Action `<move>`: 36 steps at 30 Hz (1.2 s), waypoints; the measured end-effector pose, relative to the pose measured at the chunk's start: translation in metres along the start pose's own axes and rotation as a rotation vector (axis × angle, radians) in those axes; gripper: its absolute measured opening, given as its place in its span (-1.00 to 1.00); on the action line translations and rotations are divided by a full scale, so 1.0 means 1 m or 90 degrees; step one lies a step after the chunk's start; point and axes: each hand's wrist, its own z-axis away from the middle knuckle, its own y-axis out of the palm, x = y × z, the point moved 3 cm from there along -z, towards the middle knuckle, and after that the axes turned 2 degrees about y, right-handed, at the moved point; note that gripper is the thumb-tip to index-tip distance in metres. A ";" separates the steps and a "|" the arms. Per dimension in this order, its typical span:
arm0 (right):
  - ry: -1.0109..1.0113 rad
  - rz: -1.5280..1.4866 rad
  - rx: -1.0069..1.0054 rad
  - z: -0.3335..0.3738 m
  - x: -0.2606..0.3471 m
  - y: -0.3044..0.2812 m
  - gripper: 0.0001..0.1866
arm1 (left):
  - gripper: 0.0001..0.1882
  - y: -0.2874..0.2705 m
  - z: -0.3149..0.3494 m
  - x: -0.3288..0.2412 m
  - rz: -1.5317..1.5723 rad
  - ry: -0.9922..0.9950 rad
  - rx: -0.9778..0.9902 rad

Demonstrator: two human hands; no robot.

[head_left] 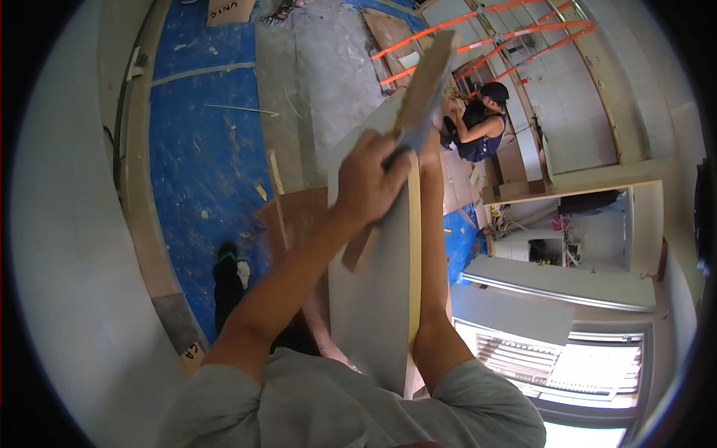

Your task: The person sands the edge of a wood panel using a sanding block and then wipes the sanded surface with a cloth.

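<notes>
My left hand (372,178) is closed round a long, narrow wooden bar (426,86), which slants across the top of a pale grey panel (373,299). A bluish-grey part shows along the bar beside my fingers; motion blurs it, and its exact kind cannot be told. The panel stretches away from my chest, its bare yellowish edge (414,284) facing right. My right arm reaches forward along that edge. At its far end, my right hand (429,145) is beside the panel and partly behind the bar, with its fingers hidden.
A person in a dark cap (482,127) crouches beyond the panel, near orange scaffold bars (515,33). Blue floor sheeting (205,164) lies to the left with scraps on it. A white cabinet (523,246) with cluttered contents and a bright shuttered window (560,362) are on the right.
</notes>
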 end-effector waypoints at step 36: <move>0.062 -0.147 -0.145 0.026 0.057 0.026 -0.56 | -0.68 0.008 -0.022 0.009 -0.087 0.056 0.047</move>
